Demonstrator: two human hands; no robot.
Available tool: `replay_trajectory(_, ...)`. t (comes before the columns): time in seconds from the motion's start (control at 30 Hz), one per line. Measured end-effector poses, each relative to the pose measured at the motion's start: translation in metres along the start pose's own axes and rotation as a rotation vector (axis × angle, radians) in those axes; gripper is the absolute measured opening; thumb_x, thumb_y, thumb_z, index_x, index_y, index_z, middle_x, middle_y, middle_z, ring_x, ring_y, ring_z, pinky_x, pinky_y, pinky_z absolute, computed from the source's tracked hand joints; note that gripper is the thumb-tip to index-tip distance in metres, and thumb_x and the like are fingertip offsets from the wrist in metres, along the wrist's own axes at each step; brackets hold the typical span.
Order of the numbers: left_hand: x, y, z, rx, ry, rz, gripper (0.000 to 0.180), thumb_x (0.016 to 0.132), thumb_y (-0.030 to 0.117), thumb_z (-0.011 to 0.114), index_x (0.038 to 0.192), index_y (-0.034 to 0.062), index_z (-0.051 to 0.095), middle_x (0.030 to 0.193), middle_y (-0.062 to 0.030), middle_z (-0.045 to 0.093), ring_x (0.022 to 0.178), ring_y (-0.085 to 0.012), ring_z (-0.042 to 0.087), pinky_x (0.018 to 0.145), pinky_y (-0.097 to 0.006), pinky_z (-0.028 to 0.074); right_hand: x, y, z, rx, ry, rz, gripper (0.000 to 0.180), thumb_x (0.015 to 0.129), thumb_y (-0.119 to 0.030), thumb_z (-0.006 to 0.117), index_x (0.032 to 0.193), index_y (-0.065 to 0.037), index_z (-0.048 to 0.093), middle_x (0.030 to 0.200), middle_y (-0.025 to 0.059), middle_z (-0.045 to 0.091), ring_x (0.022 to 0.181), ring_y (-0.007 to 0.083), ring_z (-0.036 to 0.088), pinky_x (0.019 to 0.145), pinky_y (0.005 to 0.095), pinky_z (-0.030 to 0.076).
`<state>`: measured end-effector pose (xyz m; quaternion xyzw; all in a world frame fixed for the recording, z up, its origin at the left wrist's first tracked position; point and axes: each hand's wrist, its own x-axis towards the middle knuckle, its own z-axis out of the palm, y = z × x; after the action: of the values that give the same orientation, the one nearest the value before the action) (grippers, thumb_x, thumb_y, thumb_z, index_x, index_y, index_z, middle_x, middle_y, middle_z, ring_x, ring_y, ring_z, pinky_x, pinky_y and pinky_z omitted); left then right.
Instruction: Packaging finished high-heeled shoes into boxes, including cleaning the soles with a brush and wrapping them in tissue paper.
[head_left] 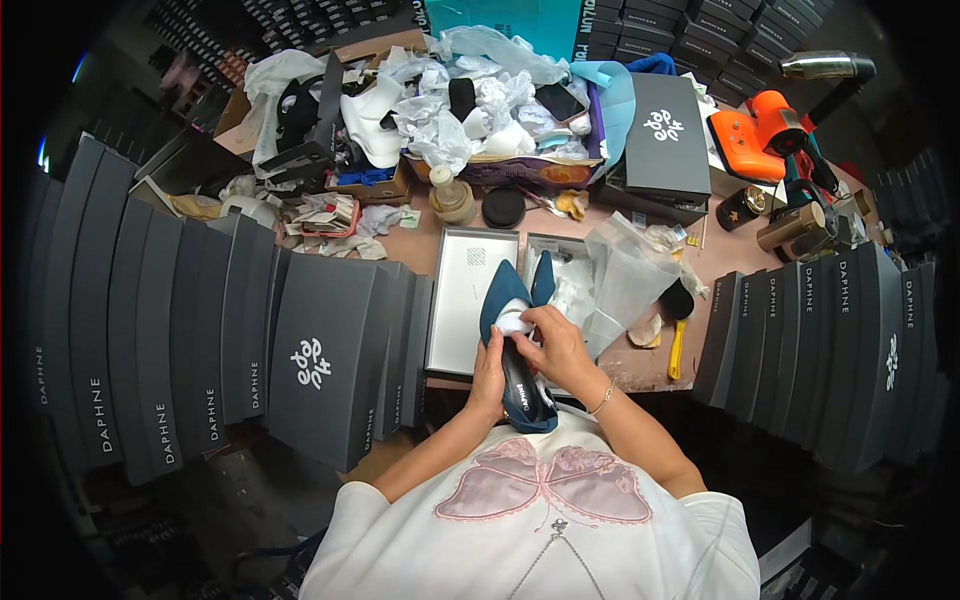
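The tabletop (725, 255) is bearing an open grey box (458, 300); a dark blue pointed shoe (498, 288) is hanging in front of the box, its toe pointing away from the person; the left hand (487, 382) is clasping the shoe's side in its grip; the right hand's (558, 352) grip is pinching a white wad (511, 319) at the opening.

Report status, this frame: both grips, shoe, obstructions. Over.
Left grip on blue shoe. Right grip fingering white wad inside it. No visible obstruction; second shoe close beside.
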<state>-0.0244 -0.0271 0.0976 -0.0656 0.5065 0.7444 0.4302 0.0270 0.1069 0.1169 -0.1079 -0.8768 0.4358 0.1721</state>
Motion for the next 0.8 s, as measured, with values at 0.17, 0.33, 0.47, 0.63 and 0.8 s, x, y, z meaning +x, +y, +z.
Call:
replay_trajectory(0.17, 0.005, -0.01, -0.001, -0.019, 0.06, 0.119, 0.053, 0.099, 0.053, 0.038, 0.116, 0.0037, 0.049, 0.097, -0.008, 0.06, 0.078, -0.0149, 0.065, 0.062, -0.026, 0.056, -0.004, -0.005, -0.012, -0.01, -0.172, -0.014, 0.025, 0.072, -0.01, 0.07, 0.093, -0.003, 0.057, 0.085, 0.0134, 0.055, 0.07, 0.0286, 0.06, 0.062, 0.0355, 0.049)
replay_trajectory(0.33, 0.003, 0.005, 0.002, -0.01, -0.024, 0.069, 0.053, 0.099, 0.051, 0.039, 0.124, 0.0046, 0.046, 0.107, -0.0084, 0.059, 0.094, -0.0161, 0.062, 0.079, -0.027, 0.053, 0.01, -0.018, -0.016, -0.003, -0.021, 0.094, 0.029, 0.074, -0.014, 0.069, 0.095, -0.001, 0.054, 0.083, 0.0186, 0.06, 0.068, 0.0319, 0.062, 0.061, 0.0384, 0.05)
replay_trajectory(0.47, 0.001, 0.001, 0.006, 0.019, 0.028, 0.152, 0.052, 0.1, 0.046, 0.041, 0.132, 0.005, 0.039, 0.124, -0.0097, 0.048, 0.113, -0.0176, 0.049, 0.094, -0.029, 0.043, 0.015, -0.022, -0.006, -0.051, -0.15, 0.155, 0.034, 0.077, -0.015, 0.072, 0.104, 0.0, 0.057, 0.085, 0.0183, 0.06, 0.069, 0.0304, 0.062, 0.063, 0.036, 0.05)
replay_trajectory(0.63, 0.004, 0.003, 0.004, -0.092, 0.017, 0.07, 0.056, 0.101, 0.053, 0.029, 0.123, 0.0051, 0.047, 0.106, -0.0091, 0.058, 0.093, -0.017, 0.061, 0.078, -0.029, 0.052, 0.004, -0.005, -0.001, 0.053, -0.062, -0.086, 0.039, 0.078, -0.01, 0.072, 0.114, -0.002, 0.06, 0.095, 0.013, 0.055, 0.075, 0.0266, 0.057, 0.067, 0.0311, 0.049)
replay_trajectory(0.8, 0.009, -0.005, 0.003, -0.021, -0.035, 0.036, 0.05, 0.1, 0.054, 0.033, 0.116, 0.008, 0.045, 0.095, -0.0071, 0.058, 0.074, -0.0145, 0.063, 0.062, -0.026, 0.054, 0.017, 0.014, 0.011, -0.177, 0.088, -0.099, 0.031, 0.077, -0.015, 0.073, 0.103, -0.005, 0.059, 0.091, 0.0125, 0.054, 0.071, 0.0286, 0.058, 0.061, 0.0358, 0.048)
